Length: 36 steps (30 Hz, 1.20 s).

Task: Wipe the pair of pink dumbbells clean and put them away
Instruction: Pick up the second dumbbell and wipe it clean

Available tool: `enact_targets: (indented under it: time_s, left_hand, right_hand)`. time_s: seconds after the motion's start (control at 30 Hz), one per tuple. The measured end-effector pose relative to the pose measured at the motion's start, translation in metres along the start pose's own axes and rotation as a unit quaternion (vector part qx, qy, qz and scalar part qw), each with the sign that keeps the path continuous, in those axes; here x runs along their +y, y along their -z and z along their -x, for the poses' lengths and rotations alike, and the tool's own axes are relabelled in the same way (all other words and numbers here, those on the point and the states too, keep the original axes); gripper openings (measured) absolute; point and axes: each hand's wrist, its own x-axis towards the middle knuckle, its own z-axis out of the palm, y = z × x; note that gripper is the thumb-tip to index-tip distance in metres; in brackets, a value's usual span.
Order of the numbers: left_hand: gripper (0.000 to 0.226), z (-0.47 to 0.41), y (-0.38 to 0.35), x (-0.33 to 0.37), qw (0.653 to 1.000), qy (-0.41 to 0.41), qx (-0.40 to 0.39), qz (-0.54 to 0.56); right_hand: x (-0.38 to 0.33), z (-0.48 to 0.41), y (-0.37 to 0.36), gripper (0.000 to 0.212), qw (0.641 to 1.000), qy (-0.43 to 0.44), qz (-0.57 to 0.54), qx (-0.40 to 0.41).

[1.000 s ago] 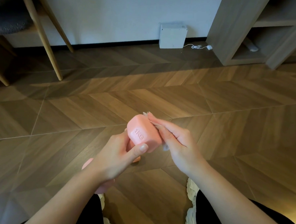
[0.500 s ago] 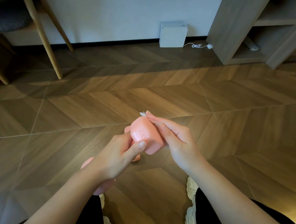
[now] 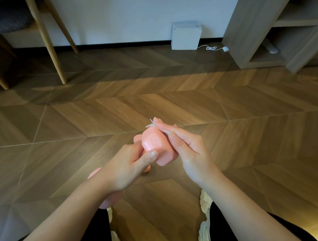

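Since the earlier frames, the stamped end of the pink rounded-block dumbbell [image 3: 154, 147] has turned a little toward five o'clock while the wiping fingers have slid up toward its top corner. At eight o'clock from that head, the left hand [image 3: 123, 166] is clamped round the handle, thumb pressed against the stamped face, probably to steady the weight and present each side in turn. A second pink end [image 3: 105, 203] shows below the left wrist at seven o'clock; whether it belongs to the same dumbbell or its partner cannot be told. At three o'clock from the head, the right hand [image 3: 189, 149] lies flat along the far side, fingers together and pinching a thin white wipe [image 3: 151, 124] against the pink surface, so pressure spreads along the face. Beyond, at one o'clock, the pale wooden open shelf unit [image 3: 251, 33] looks a plausible storage spot.
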Motion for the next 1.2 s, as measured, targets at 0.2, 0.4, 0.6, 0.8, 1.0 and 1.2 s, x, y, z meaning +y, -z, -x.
enact_targets:
  time_s: [0.2, 0.4, 0.6, 0.8, 1.0, 1.2]
  left_hand:
    - [0.094, -0.001, -0.001, 0.0, 1.0, 0.013, -0.007, 0.014]
    - [0.089, 0.0, 0.0, 0.004, 1.0, 0.02, -0.011, 0.017]
    - [0.082, -0.001, -0.001, 0.003, 0.998, 0.027, -0.001, 0.064]
    - [0.076, -0.004, -0.004, 0.006, 0.991, 0.04, 0.026, 0.123]
    - [0.072, -0.005, -0.007, 0.01, 0.99, 0.026, 0.028, 0.138]
    - [0.073, -0.006, -0.009, 0.012, 0.986, 0.027, 0.038, 0.16]
  right_hand:
    - [-0.002, -0.002, 0.0, 0.034, 1.0, -0.005, 0.009, -0.002]
    - [-0.004, 0.003, 0.001, 0.035, 1.0, 0.008, 0.014, -0.006]
    - [-0.004, 0.01, 0.002, 0.035, 0.999, 0.029, 0.011, -0.006]
    - [-0.006, 0.01, 0.003, 0.035, 0.999, 0.041, 0.029, 0.007]
    - [-0.01, 0.004, 0.005, 0.034, 0.998, 0.034, 0.037, 0.025]
    - [-0.012, 0.004, 0.007, 0.034, 0.997, 0.033, 0.056, 0.037]
